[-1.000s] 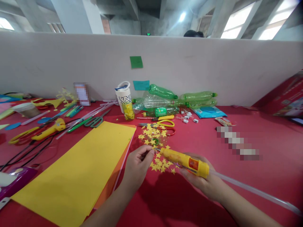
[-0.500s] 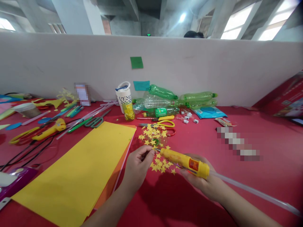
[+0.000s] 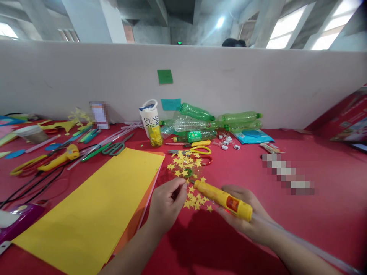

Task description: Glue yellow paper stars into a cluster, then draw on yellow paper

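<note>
Yellow glue gun (image 3: 220,198) gripped in right hand (image 3: 246,214); left hand (image 3: 169,202) pinches one yellow star (image 3: 187,181) near nozzle. Lettering illegible.

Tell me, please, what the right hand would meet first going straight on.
The right hand, glue gun leading, would probably meet the left hand at its fingertips, though depth is unclear.

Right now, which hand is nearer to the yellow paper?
Left. The left hand is beside the yellow paper; the right hand is farther right, holding the glue gun.
</note>
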`<action>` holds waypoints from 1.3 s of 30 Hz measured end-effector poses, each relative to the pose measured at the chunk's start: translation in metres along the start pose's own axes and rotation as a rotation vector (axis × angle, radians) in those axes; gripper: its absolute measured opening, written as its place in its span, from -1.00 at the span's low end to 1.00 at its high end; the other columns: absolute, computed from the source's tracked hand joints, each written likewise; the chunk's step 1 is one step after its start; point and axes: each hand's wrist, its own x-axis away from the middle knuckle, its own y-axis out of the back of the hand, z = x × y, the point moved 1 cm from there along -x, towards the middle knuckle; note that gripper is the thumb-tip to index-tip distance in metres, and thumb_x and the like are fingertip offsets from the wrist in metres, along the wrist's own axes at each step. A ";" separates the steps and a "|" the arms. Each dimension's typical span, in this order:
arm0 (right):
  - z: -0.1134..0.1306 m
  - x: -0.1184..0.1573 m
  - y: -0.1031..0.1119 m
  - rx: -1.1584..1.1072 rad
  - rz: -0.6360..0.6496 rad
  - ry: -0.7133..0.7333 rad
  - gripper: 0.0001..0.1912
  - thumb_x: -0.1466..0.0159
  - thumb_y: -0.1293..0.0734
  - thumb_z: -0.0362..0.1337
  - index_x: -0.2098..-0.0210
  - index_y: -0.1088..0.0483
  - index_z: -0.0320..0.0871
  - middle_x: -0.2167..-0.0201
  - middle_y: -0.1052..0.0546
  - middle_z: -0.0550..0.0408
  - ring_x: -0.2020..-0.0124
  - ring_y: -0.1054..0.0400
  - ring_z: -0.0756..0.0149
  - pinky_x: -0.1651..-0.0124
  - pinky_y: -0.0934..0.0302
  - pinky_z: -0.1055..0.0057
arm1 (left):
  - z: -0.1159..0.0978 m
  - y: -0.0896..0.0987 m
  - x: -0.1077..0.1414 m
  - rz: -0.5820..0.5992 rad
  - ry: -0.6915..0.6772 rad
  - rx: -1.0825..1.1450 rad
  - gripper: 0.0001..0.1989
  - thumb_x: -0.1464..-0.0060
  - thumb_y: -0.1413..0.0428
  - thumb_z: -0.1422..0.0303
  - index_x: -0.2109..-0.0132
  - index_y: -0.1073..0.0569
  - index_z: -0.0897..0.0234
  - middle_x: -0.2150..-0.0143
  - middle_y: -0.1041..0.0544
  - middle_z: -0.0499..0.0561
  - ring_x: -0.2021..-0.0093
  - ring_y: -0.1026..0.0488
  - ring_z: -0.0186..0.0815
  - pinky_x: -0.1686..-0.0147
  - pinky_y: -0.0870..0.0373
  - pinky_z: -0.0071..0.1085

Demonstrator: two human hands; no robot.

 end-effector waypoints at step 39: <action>-0.002 -0.012 -0.014 0.188 -0.026 0.267 -0.91 -0.27 -0.19 -0.42 0.32 -0.31 -0.19 0.43 -0.42 0.06 0.39 -0.23 0.32 0.30 -0.13 0.38 | -0.002 -0.024 0.007 0.467 0.494 0.636 -0.80 -0.07 0.02 0.32 0.48 -0.30 0.29 0.73 -0.17 -0.19 0.70 0.02 -0.50 0.70 0.15 -0.55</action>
